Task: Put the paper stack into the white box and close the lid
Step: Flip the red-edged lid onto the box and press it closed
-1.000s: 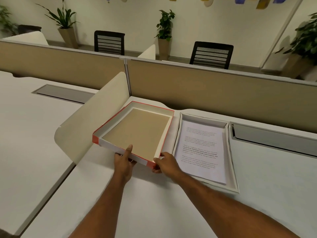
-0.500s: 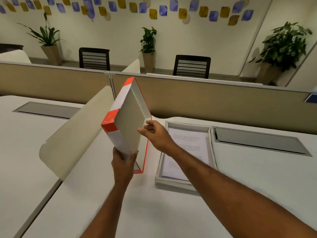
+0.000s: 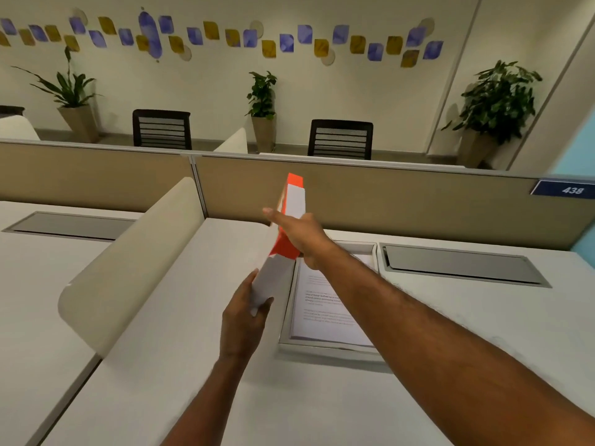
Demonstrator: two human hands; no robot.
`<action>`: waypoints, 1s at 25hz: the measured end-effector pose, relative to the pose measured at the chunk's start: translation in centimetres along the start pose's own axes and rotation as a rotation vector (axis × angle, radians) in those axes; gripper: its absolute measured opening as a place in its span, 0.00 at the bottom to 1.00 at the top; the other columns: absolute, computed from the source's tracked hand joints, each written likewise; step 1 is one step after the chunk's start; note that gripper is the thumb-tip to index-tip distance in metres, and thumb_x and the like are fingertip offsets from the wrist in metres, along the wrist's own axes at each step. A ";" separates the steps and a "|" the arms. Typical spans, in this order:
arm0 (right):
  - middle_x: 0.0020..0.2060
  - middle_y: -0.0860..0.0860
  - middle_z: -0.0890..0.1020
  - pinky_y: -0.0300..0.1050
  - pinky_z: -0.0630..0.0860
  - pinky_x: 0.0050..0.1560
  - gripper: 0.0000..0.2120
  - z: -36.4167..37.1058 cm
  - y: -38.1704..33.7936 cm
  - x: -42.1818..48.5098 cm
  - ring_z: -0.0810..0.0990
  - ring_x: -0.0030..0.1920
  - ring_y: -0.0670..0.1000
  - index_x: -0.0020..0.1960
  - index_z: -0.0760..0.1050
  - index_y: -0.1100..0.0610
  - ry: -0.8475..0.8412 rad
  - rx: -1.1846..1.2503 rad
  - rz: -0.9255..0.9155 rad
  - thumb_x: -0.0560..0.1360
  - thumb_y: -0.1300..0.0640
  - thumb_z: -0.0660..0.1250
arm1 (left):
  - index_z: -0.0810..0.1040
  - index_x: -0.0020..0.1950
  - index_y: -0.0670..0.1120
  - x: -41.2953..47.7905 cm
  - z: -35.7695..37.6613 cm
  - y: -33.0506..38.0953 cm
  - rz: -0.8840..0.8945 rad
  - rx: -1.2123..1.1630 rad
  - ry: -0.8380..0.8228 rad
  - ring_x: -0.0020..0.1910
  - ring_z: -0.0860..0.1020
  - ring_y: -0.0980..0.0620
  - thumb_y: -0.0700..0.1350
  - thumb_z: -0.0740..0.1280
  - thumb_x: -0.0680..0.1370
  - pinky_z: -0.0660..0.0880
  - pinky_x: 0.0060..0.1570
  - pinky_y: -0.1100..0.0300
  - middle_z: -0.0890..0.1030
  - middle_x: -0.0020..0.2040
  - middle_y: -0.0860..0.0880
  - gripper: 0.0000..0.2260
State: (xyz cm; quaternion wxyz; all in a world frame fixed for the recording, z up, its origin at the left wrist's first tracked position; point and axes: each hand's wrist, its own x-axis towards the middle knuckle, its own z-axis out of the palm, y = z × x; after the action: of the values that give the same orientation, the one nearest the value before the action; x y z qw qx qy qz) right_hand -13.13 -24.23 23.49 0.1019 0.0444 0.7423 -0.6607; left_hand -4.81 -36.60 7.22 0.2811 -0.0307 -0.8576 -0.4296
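The white box (image 3: 325,348) lies open on the desk with the paper stack (image 3: 322,312) inside it, printed text facing up. Its lid (image 3: 288,220), white with orange edges, stands almost on edge in the air just left of the box. My left hand (image 3: 244,317) grips the lid's lower near end. My right hand (image 3: 297,235) holds the lid higher up from the right, and my right forearm crosses over part of the box and paper.
A curved beige divider (image 3: 128,262) stands to the left of the lid. A tan partition (image 3: 386,201) runs along the desk's far edge. A grey cable tray cover (image 3: 460,263) sits in the desk right of the box.
The lid went from lying flat and open-side-up on the desk to raised and turned nearly on edge. It has swung rightward, closer to the box. Both hands shifted their hold on it.
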 end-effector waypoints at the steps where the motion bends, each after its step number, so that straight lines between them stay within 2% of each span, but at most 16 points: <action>1: 0.53 0.55 0.80 0.53 0.80 0.55 0.31 -0.8 0.5 0.0 0.80 0.54 0.56 0.61 0.68 0.57 0.041 -0.008 0.013 0.67 0.41 0.74 | 0.68 0.71 0.48 0.1 0.2 0.1 0.034 0.021 -0.020 0.59 0.80 0.45 0.50 0.72 0.72 0.75 0.58 0.56 0.79 0.64 0.45 0.28; 3: 0.54 0.56 0.80 0.54 0.80 0.55 0.29 -2.5 1.6 0.0 0.81 0.53 0.56 0.63 0.69 0.59 0.136 -0.018 0.033 0.68 0.48 0.75 | 0.70 0.70 0.48 0.4 0.7 0.3 0.088 0.065 -0.068 0.60 0.79 0.46 0.49 0.72 0.73 0.74 0.59 0.57 0.79 0.64 0.46 0.27; 6: 0.56 0.56 0.80 0.49 0.80 0.47 0.25 -5.1 3.6 -0.2 0.80 0.51 0.55 0.64 0.70 0.61 0.207 0.032 0.045 0.70 0.55 0.71 | 0.71 0.70 0.46 0.5 1.5 0.6 0.106 0.148 -0.127 0.62 0.78 0.44 0.46 0.75 0.72 0.77 0.60 0.44 0.78 0.66 0.45 0.28; 8: 0.56 0.56 0.79 0.44 0.77 0.39 0.24 -6.7 4.8 -0.4 0.80 0.50 0.53 0.65 0.69 0.60 0.218 0.091 0.065 0.72 0.56 0.70 | 0.72 0.70 0.46 0.8 1.8 0.9 0.155 0.219 -0.158 0.62 0.79 0.42 0.45 0.76 0.70 0.78 0.57 0.41 0.78 0.66 0.44 0.30; 10: 0.55 0.56 0.80 0.43 0.76 0.37 0.22 -8.2 5.8 -0.6 0.80 0.49 0.53 0.64 0.70 0.59 0.231 0.169 0.089 0.72 0.56 0.69 | 0.72 0.71 0.47 1.2 1.7 1.1 0.259 0.258 -0.201 0.61 0.79 0.41 0.48 0.77 0.69 0.78 0.55 0.43 0.78 0.67 0.44 0.32; 12: 0.53 0.55 0.80 0.43 0.76 0.35 0.20 -9.6 6.7 -0.8 0.80 0.46 0.52 0.63 0.72 0.59 0.229 0.226 0.098 0.73 0.57 0.68 | 0.72 0.70 0.47 1.7 0.9 0.7 0.312 0.271 -0.243 0.61 0.79 0.43 0.55 0.78 0.66 0.78 0.54 0.44 0.77 0.67 0.43 0.35; 13: 0.51 0.55 0.80 0.42 0.77 0.35 0.18 -10.5 7.2 -0.9 0.80 0.45 0.52 0.62 0.73 0.58 0.228 0.244 0.094 0.73 0.57 0.68 | 0.72 0.70 0.46 2.2 0.4 0.6 0.265 0.252 -0.240 0.62 0.77 0.45 0.60 0.76 0.66 0.77 0.56 0.45 0.76 0.68 0.43 0.36; 14: 0.51 0.55 0.81 0.42 0.77 0.35 0.17 -11.3 7.7 -1.1 0.80 0.44 0.52 0.61 0.73 0.58 0.224 0.258 0.088 0.74 0.56 0.67 | 0.72 0.70 0.45 2.6 0.0 0.2 0.136 0.199 -0.209 0.64 0.75 0.46 0.65 0.71 0.68 0.75 0.59 0.44 0.75 0.70 0.44 0.37; 16: 0.49 0.55 0.82 0.42 0.78 0.34 0.16 -12.9 8.7 -1.4 0.81 0.44 0.52 0.61 0.74 0.58 0.211 0.283 0.080 0.75 0.56 0.67 | 0.69 0.72 0.44 3.8 -0.8 -1.0 -0.313 0.004 -0.124 0.69 0.71 0.43 0.72 0.55 0.73 0.69 0.66 0.42 0.72 0.72 0.43 0.40; 18: 0.49 0.55 0.83 0.43 0.80 0.35 0.15 -14.3 9.8 -1.5 0.82 0.44 0.53 0.61 0.75 0.59 0.198 0.326 0.084 0.76 0.55 0.66 | 0.65 0.75 0.43 4.8 -1.0 -2.8 -0.758 -0.401 -0.206 0.70 0.70 0.39 0.67 0.52 0.77 0.66 0.69 0.39 0.70 0.73 0.42 0.36; 19: 0.49 0.56 0.84 0.45 0.81 0.39 0.14 -14.8 10.5 -1.6 0.83 0.45 0.54 0.60 0.76 0.58 0.193 0.352 0.093 0.76 0.55 0.66 | 0.65 0.75 0.43 4.7 -0.9 -3.2 -0.880 -0.635 -0.291 0.68 0.72 0.38 0.64 0.53 0.78 0.69 0.66 0.38 0.71 0.72 0.41 0.33; 21: 0.49 0.55 0.85 0.48 0.81 0.46 0.10 -15.6 11.6 -1.7 0.84 0.45 0.55 0.56 0.77 0.56 0.184 0.401 0.114 0.77 0.54 0.66 | 0.69 0.72 0.46 4.1 -0.4 -3.3 -0.925 -0.908 -0.403 0.58 0.81 0.39 0.60 0.55 0.79 0.80 0.53 0.41 0.78 0.65 0.41 0.27; 22: 0.48 0.55 0.85 0.49 0.81 0.47 0.08 -15.9 12.1 -1.8 0.84 0.45 0.55 0.55 0.77 0.55 0.180 0.416 0.118 0.77 0.54 0.65 | 0.71 0.71 0.47 3.8 -0.1 -3.0 -0.927 -0.986 -0.404 0.52 0.83 0.41 0.57 0.56 0.80 0.82 0.46 0.44 0.82 0.59 0.41 0.23; 23: 0.48 0.54 0.85 0.49 0.81 0.47 0.07 -16.2 12.7 -1.8 0.84 0.45 0.55 0.54 0.77 0.54 0.179 0.423 0.116 0.77 0.54 0.64 | 0.72 0.70 0.48 3.8 0.5 -2.6 -0.925 -1.030 -0.407 0.48 0.84 0.41 0.55 0.58 0.80 0.83 0.41 0.46 0.84 0.56 0.43 0.20; 25: 0.48 0.54 0.85 0.49 0.80 0.48 0.09 -16.8 13.5 -1.8 0.84 0.45 0.55 0.55 0.77 0.55 0.185 0.418 0.109 0.78 0.53 0.63 | 0.72 0.69 0.52 4.3 1.4 -1.9 -0.896 -1.030 -0.412 0.46 0.85 0.42 0.52 0.61 0.79 0.83 0.38 0.47 0.85 0.53 0.45 0.18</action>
State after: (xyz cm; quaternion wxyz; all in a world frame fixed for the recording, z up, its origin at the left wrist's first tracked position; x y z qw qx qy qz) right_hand -10.21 -5.85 12.51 0.0575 0.1649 0.5922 -0.7866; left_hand -9.61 -37.56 7.34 -0.1405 0.1153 -0.5114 -0.8399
